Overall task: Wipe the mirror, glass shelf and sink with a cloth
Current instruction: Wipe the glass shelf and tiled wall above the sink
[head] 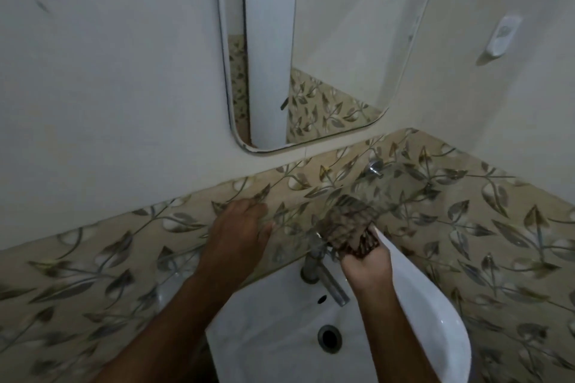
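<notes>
The sink [420,314] is set below the mirror [311,40]; the tap [323,277] is mounted at its back, the drain [329,338] in front.

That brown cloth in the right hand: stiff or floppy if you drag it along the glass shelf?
Probably floppy: the cloth sits bunched in the right hand, its folds spilling over the fingers. It should drag and crumple rather than slide flat on the glass shelf. Looks light.

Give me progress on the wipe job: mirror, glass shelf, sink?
In hand: the right hand holds the cloth against the glass shelf, reaching from below, while the left hand rests at the shelf's left edge. The mirror shows no obvious smears, but whether it was wiped is unclear. The sink looks untouched, so likely remains.
</notes>
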### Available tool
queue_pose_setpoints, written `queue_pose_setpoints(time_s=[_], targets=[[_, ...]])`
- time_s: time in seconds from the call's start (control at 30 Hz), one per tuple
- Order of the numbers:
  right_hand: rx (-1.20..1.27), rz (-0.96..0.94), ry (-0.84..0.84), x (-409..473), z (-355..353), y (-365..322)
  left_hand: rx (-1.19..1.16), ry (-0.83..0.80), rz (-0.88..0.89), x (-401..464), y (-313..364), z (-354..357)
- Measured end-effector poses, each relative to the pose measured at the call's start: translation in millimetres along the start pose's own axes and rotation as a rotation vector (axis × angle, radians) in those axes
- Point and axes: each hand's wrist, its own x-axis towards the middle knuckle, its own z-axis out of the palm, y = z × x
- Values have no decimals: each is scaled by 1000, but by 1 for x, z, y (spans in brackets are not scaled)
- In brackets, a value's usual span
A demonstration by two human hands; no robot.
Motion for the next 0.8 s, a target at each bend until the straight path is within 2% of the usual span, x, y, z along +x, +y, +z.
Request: queue_pose_setpoints(time_s=[0.07, 0.1, 0.17, 0.2, 0.27, 0.33, 0.37, 0.43, 0.5, 0.6, 0.7, 0.8], targets=[[-144, 82, -34, -27, 0, 25, 1, 9, 5, -2, 1, -2], [-106, 129, -54, -31, -2, 34, -4, 16, 5, -3, 1, -4], [-99, 59, -54, -37, -10, 37, -5, 37, 15, -8, 1, -8], [-114, 32, 1, -33, -11, 33, -2, 47, 19, -10, 0, -10], [-294, 39, 16, -25, 0, 31, -5, 63, 17, -16, -5, -14], [-249, 80, 39, -22, 6, 30, -28, 79, 12, -23, -9, -18], [-154, 111, -37, -27, 17, 37, -38, 88, 7, -27, -11, -19], [-65, 99, -59, -39, 22, 65, -57, 97, -15, -35, -15, -23], [-22, 240, -88, -71, 36, 93, -74, 103, -34, -44, -20, -28], [-201, 375, -118, -112, 35, 117, -73, 133, -81, -61, -31, -38], [-319, 491, -38, -136, 24, 106, -63, 187, -129, -81, -50, -47], [-363, 379, -26, -151, 23, 68, -62, 200, -193, -98, -70, -51]])
